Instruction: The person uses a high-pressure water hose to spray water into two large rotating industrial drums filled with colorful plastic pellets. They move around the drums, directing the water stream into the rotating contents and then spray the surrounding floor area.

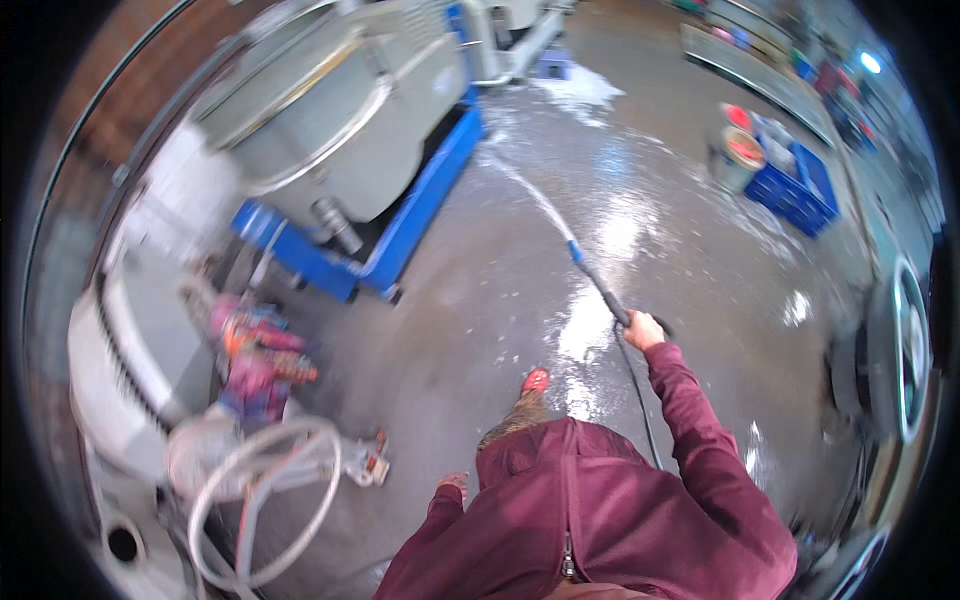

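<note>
My right hand (645, 330) is closed around the grip of a pressure washer gun (607, 296), a dark lance with a blue section near its tip. A white jet of water (535, 195) leaves the lance and strikes the wet floor beside the blue-framed machine. From the grip a thin dark hose (638, 395) runs down past my right side. My left hand (453, 484) hangs low at my left side, away from the gun. It is small in view, its fingers look loosely apart, and nothing shows in it.
At the left stands a large metal drum machine (330, 120) on a blue wheeled frame (425, 195). Nearer lie a bundle of colourful cloth (262, 350) and a coiled pale hose (205, 520). A blue crate (790, 195) and a bucket (740, 160) stand at the right on the wet floor (460, 340).
</note>
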Tool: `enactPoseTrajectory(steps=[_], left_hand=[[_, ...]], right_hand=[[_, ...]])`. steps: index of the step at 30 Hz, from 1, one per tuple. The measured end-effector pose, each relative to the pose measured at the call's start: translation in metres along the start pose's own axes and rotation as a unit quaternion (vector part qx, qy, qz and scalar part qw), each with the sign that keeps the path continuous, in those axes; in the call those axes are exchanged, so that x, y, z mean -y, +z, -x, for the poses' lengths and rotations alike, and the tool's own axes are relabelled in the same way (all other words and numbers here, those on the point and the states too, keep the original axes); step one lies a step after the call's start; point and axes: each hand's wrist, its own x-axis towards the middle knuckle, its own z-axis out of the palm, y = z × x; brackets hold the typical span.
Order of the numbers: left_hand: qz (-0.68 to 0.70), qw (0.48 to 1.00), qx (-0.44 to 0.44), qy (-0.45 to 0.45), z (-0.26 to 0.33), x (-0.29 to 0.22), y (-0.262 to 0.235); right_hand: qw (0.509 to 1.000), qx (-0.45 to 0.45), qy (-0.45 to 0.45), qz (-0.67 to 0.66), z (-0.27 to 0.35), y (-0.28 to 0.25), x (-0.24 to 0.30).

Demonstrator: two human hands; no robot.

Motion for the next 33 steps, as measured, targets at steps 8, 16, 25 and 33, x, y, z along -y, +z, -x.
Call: enactPoseTrajectory(steps=[8,16,25,33], left_hand=[[-0.11,0.987,-0.031,0.114,-0.07,-0.278,0.01],[-0.081,0.98,-0.09,0.155,-0.125,-0.499,0.072],[-0.099,0.959,0.201,0.175,-0.157,-0.498,0.254],[-0.278,0.952,-0.024,0.121,-0.18,-0.567,0.429]], right_hand=[[0.95,-0.066,0.295,-0.077,-0.054,-0.044,-0.155],[0.836,-0.159,0.489,-0.189,-0.046,-0.121,-0.34],[0.813,-0.152,0.485,-0.285,-0.197,-0.279,-0.434],[0.923,-0.108,0.326,-0.176,-0.372,-0.325,-0.495]])
